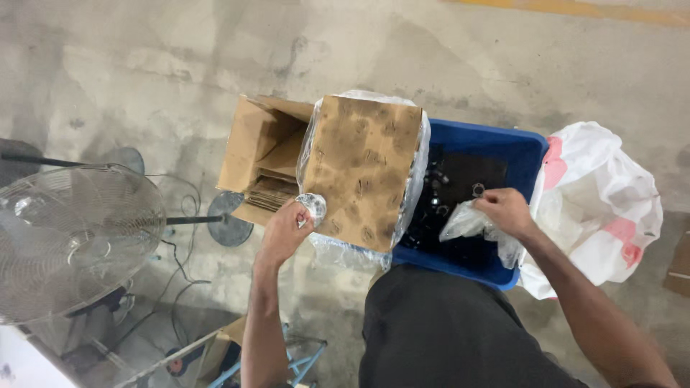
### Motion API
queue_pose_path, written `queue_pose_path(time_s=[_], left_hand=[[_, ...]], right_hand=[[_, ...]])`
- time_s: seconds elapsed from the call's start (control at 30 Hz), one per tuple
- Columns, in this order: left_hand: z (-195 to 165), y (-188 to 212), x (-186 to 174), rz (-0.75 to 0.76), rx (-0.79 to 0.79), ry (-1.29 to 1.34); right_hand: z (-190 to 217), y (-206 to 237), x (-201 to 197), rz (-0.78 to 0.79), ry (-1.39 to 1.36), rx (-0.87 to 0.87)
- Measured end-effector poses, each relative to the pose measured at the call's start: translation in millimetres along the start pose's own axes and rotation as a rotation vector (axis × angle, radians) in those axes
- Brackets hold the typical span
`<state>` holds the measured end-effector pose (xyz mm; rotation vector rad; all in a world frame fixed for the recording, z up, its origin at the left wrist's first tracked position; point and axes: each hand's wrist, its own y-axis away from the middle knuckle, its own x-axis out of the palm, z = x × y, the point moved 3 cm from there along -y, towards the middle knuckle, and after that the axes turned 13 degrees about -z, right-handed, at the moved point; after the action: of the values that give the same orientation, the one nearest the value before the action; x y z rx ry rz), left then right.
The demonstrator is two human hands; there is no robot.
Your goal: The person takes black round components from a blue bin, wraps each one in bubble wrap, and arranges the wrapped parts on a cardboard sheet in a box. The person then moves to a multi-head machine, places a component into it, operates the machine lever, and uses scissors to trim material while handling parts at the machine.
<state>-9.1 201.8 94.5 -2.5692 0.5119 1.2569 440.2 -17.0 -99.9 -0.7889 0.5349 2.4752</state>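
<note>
Our left hand (285, 231) is closed tight on a bunched corner of the clear bag (417, 154). The bag is wrapped around a brown board (361, 172). The board is spotted with dark stains and leans tilted over the edge of the blue bin (519, 141). Our right hand (505, 209) is over the bin and pinches another loose end of clear plastic (462, 221). Down in the bin lie small black parts (437, 183).

Just behind the board sits an open box (248, 140) with flat card pieces stacked inside. A white sack (600, 197) with red marks touches the bin on the right. On the left stands a metal fan (72, 237), well apart from the bin. Everything sits on a gray floor (431, 50).
</note>
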Motion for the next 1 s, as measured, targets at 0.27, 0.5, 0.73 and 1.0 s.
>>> queue_pose_path(time_s=[0.27, 0.5, 0.73, 1.0], left_hand=[[-65, 10, 17, -0.105, -0.088, 1.330], [-147, 31, 114, -0.167, -0.713, 1.582], [-149, 74, 169, -0.089, -0.682, 1.594], [-147, 98, 207, 0.158, -0.910, 1.621]], right_hand=[[114, 44, 12, 0.415, -0.880, 0.067], [174, 68, 48, 0.436, -1.433, 0.366], [134, 72, 26, 0.330, -1.354, 0.453], [67, 71, 40, 0.341, -1.159, 0.340]])
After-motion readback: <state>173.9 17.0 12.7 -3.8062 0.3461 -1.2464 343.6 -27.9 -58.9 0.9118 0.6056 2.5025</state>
